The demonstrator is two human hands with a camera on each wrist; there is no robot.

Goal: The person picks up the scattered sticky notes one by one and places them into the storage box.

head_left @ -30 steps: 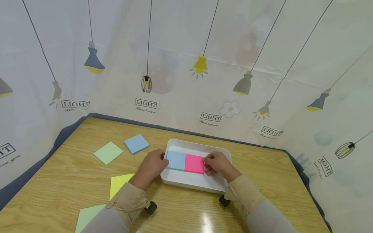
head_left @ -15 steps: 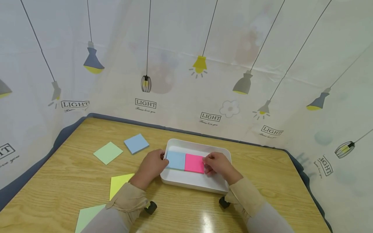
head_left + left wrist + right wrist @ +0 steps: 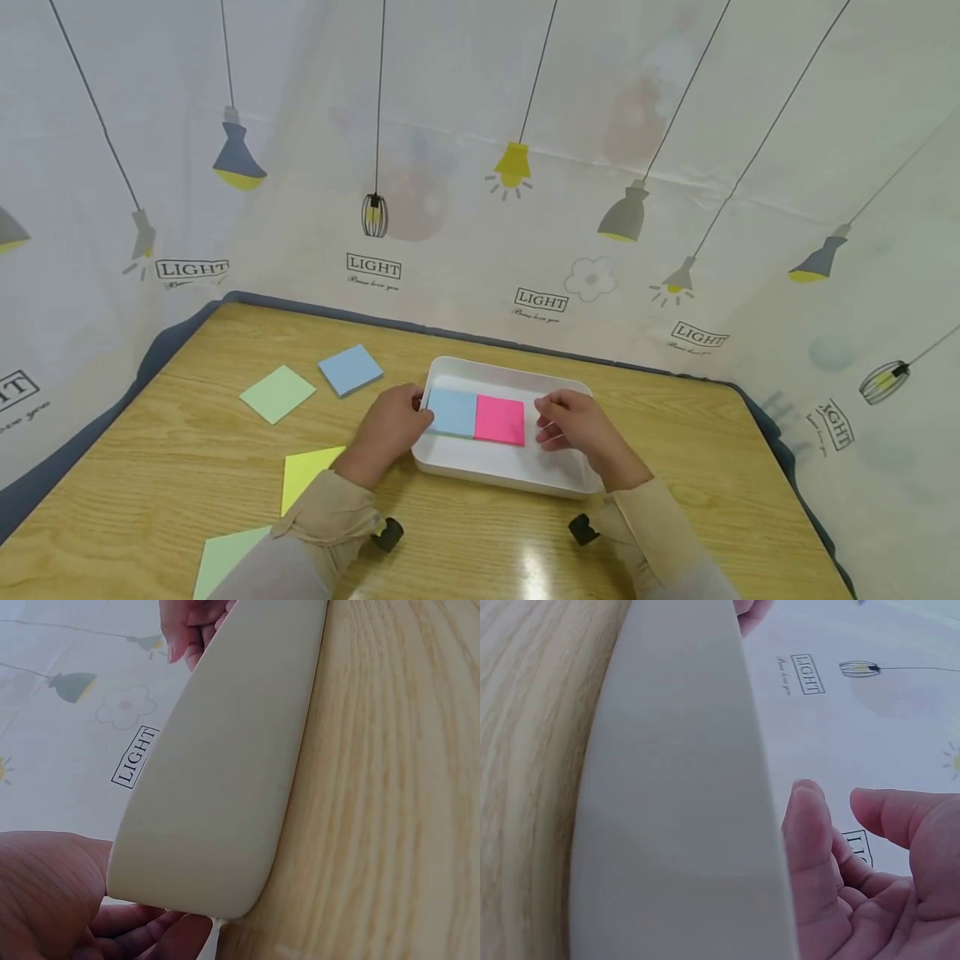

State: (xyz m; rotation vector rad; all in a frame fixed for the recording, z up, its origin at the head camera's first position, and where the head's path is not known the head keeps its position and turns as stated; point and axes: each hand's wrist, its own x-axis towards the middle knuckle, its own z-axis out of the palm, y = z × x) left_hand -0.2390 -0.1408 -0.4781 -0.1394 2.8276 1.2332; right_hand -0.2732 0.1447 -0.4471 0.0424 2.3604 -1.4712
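A shallow white tray [image 3: 555, 471] stands on the wooden table, with a light blue sticky note pad [image 3: 453, 413] and a bright pink sticky note pad [image 3: 500, 420] lying side by side in it. My left hand [image 3: 390, 429] grips the tray's left end, thumb over the rim; in the left wrist view its fingers [image 3: 172, 937] curl around the outer wall. Just right of the pink pad, my right hand [image 3: 577, 425] hovers over the tray with nothing in it. The right wrist view shows a gap between its thumb [image 3: 885, 814] and fingertips.
Left of the tray lie a blue pad [image 3: 351, 370] and a light green pad [image 3: 277, 394]. A yellow pad [image 3: 303, 475] and another green pad [image 3: 225, 558] are partly hidden by the left arm. A printed curtain [image 3: 465, 275] hangs behind the table.
My right hand has let go of the pink pad's right edge and moved slightly right. My left hand stays on the tray, and the pads stay put.
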